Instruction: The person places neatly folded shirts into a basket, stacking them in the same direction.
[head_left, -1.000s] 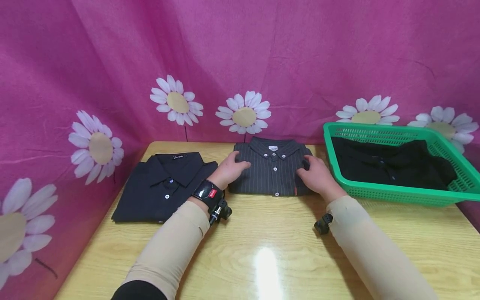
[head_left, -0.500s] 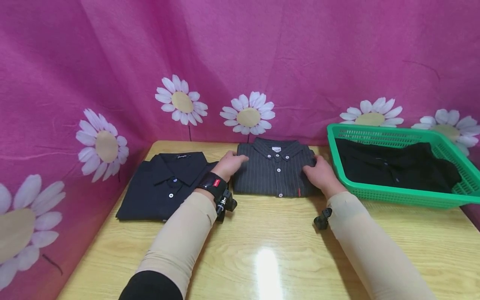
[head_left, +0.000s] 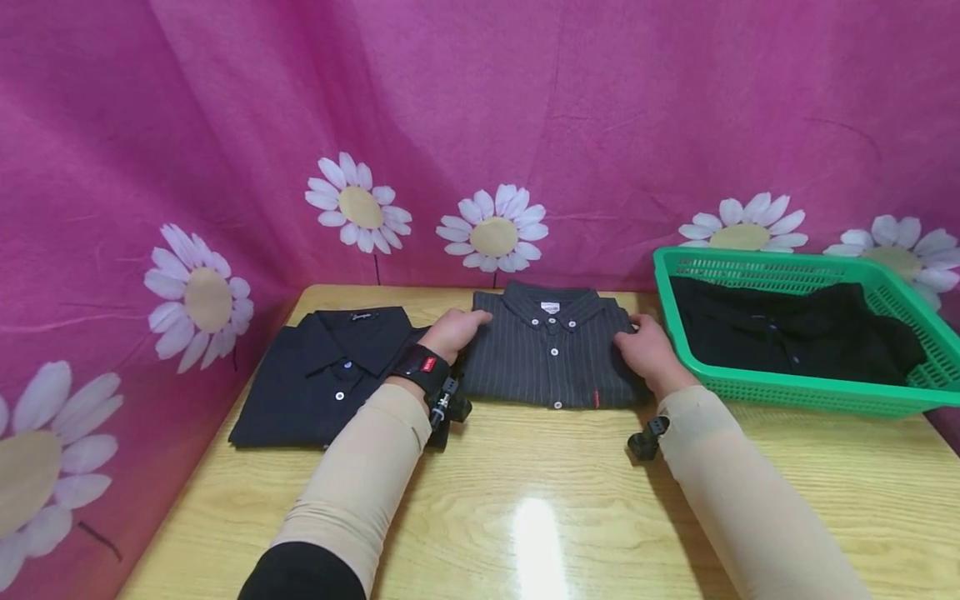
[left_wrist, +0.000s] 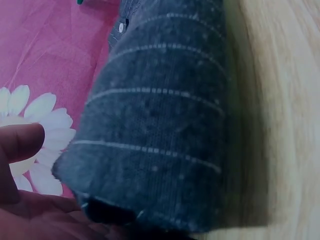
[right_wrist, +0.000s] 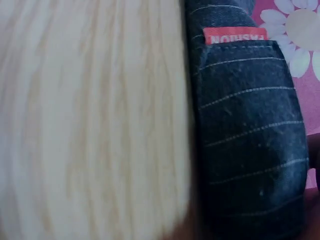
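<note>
- Striped shirt (head_left: 551,367): from my remote station I find it folded, collar to the rear, face up at the back middle of the wooden table (head_left: 592,500); it lies between a folded black shirt (head_left: 292,400) and a green basket (head_left: 787,394); buttons run down its centre, a white label (head_left: 551,307) shows inside the collar, and a red tag (head_left: 597,398) sits at the front edge.
- Left hand (head_left: 450,332): I record it holding the shirt's left end; in the left wrist view the fingers lie at that end's lower edge, while the thumb (left_wrist: 22,142) stands just off the cloth.
- Right hand (head_left: 650,348): I record it gripping the right end, thumb toward the upper face; the right wrist view shows only a dark sliver of it, so I cannot tell the exact finger placing.
- Underside: a shadow borders the front fold in the left wrist view; I cannot tell whether the whole garment clears the surface.
- Surroundings: the left forearm, with a black wristband (head_left: 422,369), crosses over the black shirt; the basket contains a black garment (head_left: 825,333); a magenta curtain (head_left: 600,100) with white daisies hangs behind.
</note>
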